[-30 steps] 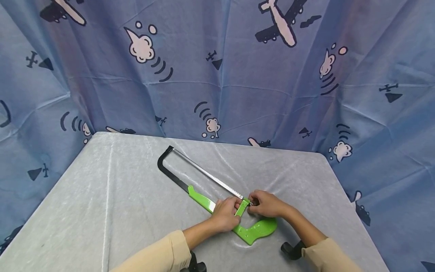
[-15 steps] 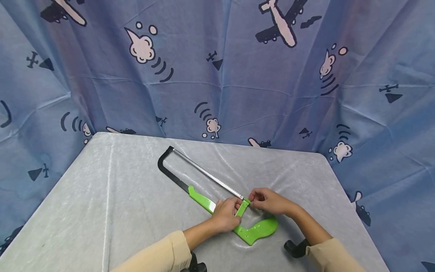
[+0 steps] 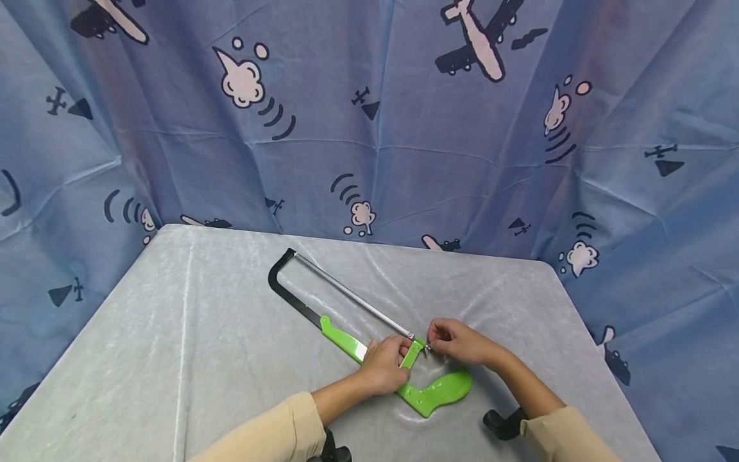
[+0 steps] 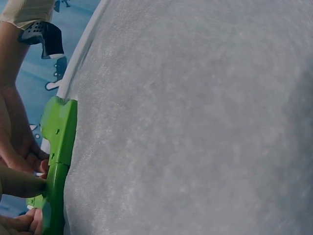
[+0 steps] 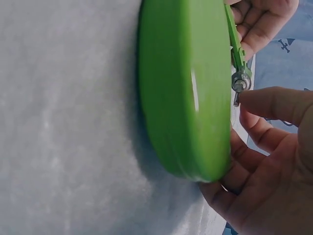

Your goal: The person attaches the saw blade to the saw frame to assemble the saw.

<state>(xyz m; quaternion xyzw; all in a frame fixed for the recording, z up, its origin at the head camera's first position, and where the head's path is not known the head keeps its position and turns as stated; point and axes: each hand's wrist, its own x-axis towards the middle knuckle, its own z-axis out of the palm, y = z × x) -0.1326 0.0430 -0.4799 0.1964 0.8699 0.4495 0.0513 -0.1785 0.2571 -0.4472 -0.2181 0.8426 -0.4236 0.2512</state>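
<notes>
A hacksaw with a green handle [image 3: 447,387], a black bow [image 3: 293,299] and a silvery blade [image 3: 352,295] lies slantwise on the covered table. My left hand [image 3: 381,367] grips the green frame by its short blade-end arm; in the left wrist view the thumb [image 4: 24,182] presses on the green frame [image 4: 57,147]. At the end of that arm sits a metal wing nut [image 5: 240,82]. My right hand [image 3: 464,342] pinches the wing nut between thumb and index finger, the thumb [image 5: 269,104] touching one wing. Its other fingers lie behind the handle in the right wrist view.
A pale grey velvety cloth [image 3: 242,372] covers the table. Behind it hangs a blue curtain [image 3: 416,186] printed with planes and clouds. Black wrist mounts [image 3: 503,424] stick out beneath both forearms.
My right hand has shifted slightly away from me, and its fingers have turned at the wing nut, which shows more now. The left hand and the hacksaw stay in place.
</notes>
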